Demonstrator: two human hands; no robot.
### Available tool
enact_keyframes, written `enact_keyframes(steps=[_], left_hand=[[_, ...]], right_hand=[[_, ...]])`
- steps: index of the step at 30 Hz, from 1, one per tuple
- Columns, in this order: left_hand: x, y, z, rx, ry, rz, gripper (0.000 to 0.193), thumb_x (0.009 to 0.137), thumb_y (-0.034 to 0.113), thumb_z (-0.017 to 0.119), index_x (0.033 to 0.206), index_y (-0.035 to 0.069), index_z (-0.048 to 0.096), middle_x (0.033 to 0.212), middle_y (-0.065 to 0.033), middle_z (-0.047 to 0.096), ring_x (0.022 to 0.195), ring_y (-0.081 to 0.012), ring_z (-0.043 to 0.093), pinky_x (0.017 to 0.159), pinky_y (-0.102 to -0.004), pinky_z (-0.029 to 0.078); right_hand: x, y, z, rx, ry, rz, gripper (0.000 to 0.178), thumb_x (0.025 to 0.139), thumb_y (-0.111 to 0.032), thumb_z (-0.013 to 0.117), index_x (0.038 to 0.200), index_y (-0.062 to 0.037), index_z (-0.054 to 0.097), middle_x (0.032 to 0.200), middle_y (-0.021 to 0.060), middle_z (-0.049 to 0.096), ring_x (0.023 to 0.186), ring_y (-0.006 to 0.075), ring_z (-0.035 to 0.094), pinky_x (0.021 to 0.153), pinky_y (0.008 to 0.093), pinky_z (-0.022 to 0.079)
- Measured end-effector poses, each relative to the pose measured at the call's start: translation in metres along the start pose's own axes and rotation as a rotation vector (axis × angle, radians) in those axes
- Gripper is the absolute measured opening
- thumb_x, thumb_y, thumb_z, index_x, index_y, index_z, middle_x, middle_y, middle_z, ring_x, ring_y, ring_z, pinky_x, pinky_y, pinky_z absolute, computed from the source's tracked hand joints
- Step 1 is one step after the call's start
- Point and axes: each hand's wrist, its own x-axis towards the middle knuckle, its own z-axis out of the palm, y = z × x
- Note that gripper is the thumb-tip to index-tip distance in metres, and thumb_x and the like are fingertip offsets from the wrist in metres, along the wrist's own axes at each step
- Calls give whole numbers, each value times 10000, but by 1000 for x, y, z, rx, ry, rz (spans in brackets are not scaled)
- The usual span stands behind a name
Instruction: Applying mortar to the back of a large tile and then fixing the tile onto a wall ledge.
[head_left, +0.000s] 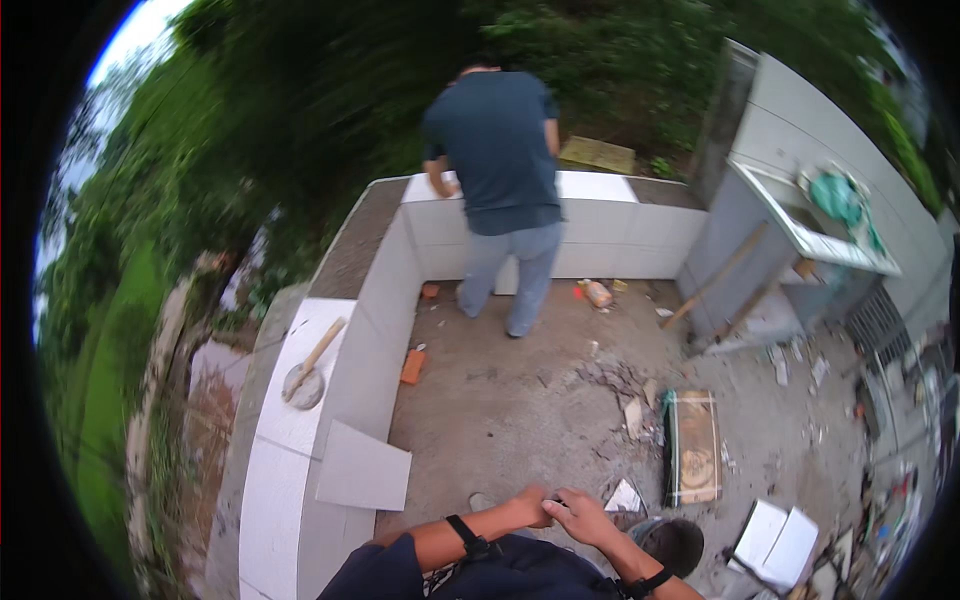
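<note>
My left hand (527,507) and my right hand (582,516) meet low in the middle, in front of my body. Both have their fingers drawn in, thumbs close together. A small dark patch shows between them, too little to name. Below and right of my right hand is a dark round bucket-like thing (675,545), partly hidden by my forearm. A loose pale tile (365,467) leans on the low tiled wall (285,470) to my left. On that wall's top lies a mallet-like tool (320,352) with a wooden handle and round grey head.
A co-worker (495,150) stands at the far low wall, one hand by its white top tiles (600,187). An orange brick (413,366), a strapped tile box (695,447), white tiles (775,543) and rubble lie about the floor. A sink unit (740,260) stands at right.
</note>
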Motion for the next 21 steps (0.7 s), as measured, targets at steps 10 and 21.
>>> enact_keyframes(steps=[10, 21], left_hand=[[-25, 148, 17, 336, -258, 60, 386, 746, 406, 677, 989, 106, 703, 973, -202, 691, 929, -380, 662, 804, -419, 531], [-104, 146, 44, 172, -273, 162, 255, 691, 284, 691, 849, 84, 694, 829, -165, 696, 814, -363, 672, 718, -423, 538]], right_hand=[[-158, 55, -1, 222, 251, 41, 347, 935, -353, 573, 981, -14, 630, 926, 203, 625, 896, 376, 609, 798, 413, 475], [-195, -8, 62, 98, 308, 286, 352, 886, -337, 642, 950, 7, 603, 854, 194, 661, 830, 373, 646, 729, 430, 494]])
